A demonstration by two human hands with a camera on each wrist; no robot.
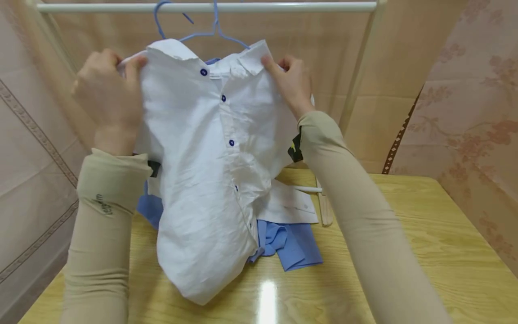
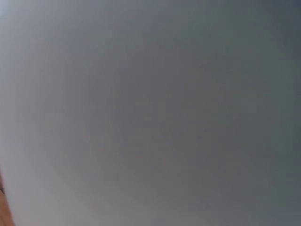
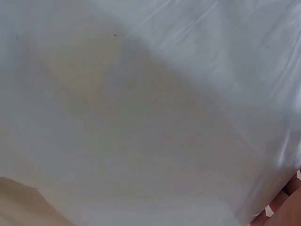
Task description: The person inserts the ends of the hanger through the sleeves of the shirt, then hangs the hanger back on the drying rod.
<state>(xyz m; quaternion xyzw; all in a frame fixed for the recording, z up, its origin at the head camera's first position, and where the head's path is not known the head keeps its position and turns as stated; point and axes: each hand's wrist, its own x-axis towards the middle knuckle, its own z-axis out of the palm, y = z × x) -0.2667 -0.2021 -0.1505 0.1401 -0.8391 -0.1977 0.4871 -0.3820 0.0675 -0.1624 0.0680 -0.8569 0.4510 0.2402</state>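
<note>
A white button-front shirt [image 1: 194, 157] with dark blue buttons is held up in the middle of the head view. From its open collar rises a blue hanger [image 1: 216, 27], whose hook reaches the top edge of the frame at the rail. My left hand [image 1: 111, 96] pinches the shirt at the shoulder on the left, thumb on the front. At the opposite shoulder my right hand [image 1: 293, 81] pinches the fabric beside the collar. Blurred pale cloth fills nearly all of the left wrist view. The right wrist view is mostly white shirt fabric, with fingers [image 3: 284, 209] at the lower right corner.
A white rail [image 1: 283, 6] runs across the top, with another blue hanger hook [image 1: 158, 21] near it. Behind the shirt, blue cloth [image 1: 301, 247] and a white cuff [image 1: 287, 204] lie over the wooden table [image 1: 404, 252]. A wooden piece [image 1: 325, 209] stands beside them.
</note>
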